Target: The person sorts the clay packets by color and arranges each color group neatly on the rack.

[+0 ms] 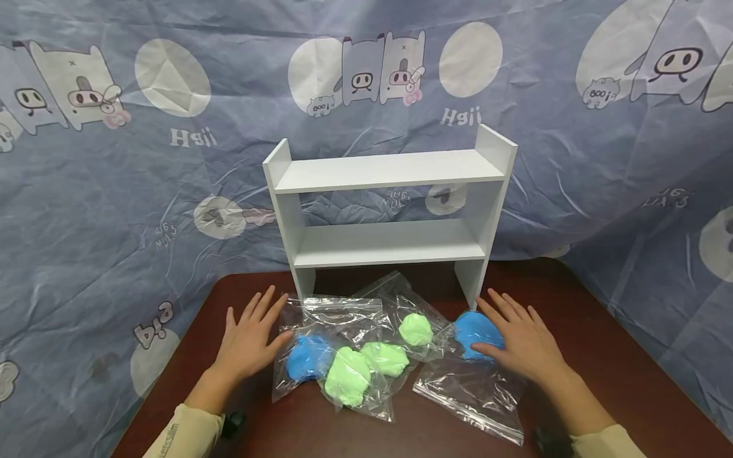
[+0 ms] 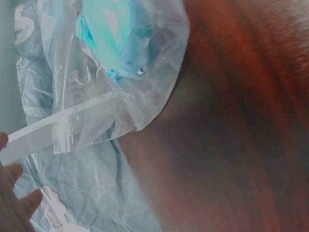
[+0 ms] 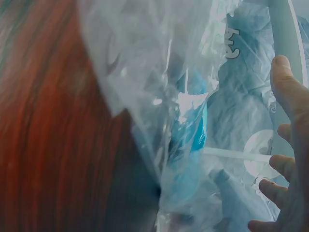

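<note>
My left hand [image 1: 252, 340] has its fingers spread and holds nothing, just left of a clear zip bag with a blue clay-like lump [image 1: 309, 357]. In the left wrist view, the fingers [image 2: 30, 203] are apart from that lump's bag [image 2: 87, 116]. Three pale green lumps [image 1: 348, 375] lie in overlapping clear bags between the hands. My right hand [image 1: 521, 337], also spread, is over the right side of another blue lump [image 1: 480, 334] and partly hides it. This lump's clear zip bag [image 1: 469, 394] extends toward me, its zip strip at the near end.
Behind the bags, a white two-tier shelf [image 1: 389, 172] stands on the dark red-brown table [image 1: 321, 439]. Some bags reach its feet. A blue-grey cloth [image 1: 229, 165] printed with cartoon pigs hangs behind and along the sides.
</note>
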A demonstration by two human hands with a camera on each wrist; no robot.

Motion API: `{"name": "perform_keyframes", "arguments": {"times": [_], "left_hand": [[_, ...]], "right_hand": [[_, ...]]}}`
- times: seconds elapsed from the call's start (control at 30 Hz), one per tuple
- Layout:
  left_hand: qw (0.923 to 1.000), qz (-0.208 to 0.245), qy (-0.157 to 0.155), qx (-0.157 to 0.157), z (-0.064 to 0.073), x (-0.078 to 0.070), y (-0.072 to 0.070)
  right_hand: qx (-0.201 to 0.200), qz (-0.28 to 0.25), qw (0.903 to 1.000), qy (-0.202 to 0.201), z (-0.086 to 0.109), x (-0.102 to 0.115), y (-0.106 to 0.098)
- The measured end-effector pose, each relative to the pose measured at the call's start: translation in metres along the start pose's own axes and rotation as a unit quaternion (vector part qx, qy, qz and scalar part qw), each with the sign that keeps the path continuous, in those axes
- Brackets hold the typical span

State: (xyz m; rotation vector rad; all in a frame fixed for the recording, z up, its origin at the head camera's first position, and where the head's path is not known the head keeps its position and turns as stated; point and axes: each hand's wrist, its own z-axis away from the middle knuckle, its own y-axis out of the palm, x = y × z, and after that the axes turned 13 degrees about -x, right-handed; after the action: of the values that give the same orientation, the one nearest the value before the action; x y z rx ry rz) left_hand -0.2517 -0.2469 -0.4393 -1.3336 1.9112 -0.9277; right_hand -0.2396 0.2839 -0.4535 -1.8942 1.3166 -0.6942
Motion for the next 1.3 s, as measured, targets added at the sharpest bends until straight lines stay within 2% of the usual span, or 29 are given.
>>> {"name": "perform_keyframes", "arguments": {"times": [0.17,0.27,0.53,0.7,0.87,1.0,1.13,1.23,1.3], "left_hand": [[0.9997,0.011,0.000,-0.020,-0.015,0.002,-0.002],[0.9987,0.029,-0.001,-0.043,-0.025,0.001,-0.006],[0.9902,0.065,0.019,-0.123,-0.058,-0.005,-0.022],[0.9799,0.127,0.019,-0.153,-0.082,-0.010,-0.037],[0.9675,0.195,0.025,-0.159,-0.109,-0.011,-0.050],[0.9593,0.232,0.029,-0.158,-0.128,-0.013,-0.059],[0.9476,0.258,0.042,-0.183,-0.145,-0.015,-0.068],[0.9368,0.292,0.017,-0.192,-0.159,-0.016,-0.076],[0.9288,0.321,-0.011,-0.184,-0.168,-0.016,-0.081]], "right_hand": [[-0.016,-0.027,0.9994,-0.015,-0.005,0.007,-0.001],[-0.029,-0.046,0.9982,-0.027,-0.008,0.012,-0.001],[-0.036,-0.080,0.9957,-0.030,-0.011,0.027,-0.001],[-0.037,-0.092,0.9947,-0.027,-0.014,0.032,0.000],[-0.033,-0.103,0.9939,-0.020,-0.017,0.038,0.004],[-0.012,-0.111,0.9937,-0.013,-0.017,0.043,0.006],[-0.002,-0.112,0.9936,-0.013,-0.018,0.046,0.007],[-0.004,-0.115,0.9932,-0.017,-0.018,0.047,0.009],[-0.005,-0.120,0.9926,-0.018,-0.019,0.047,0.010]]}}
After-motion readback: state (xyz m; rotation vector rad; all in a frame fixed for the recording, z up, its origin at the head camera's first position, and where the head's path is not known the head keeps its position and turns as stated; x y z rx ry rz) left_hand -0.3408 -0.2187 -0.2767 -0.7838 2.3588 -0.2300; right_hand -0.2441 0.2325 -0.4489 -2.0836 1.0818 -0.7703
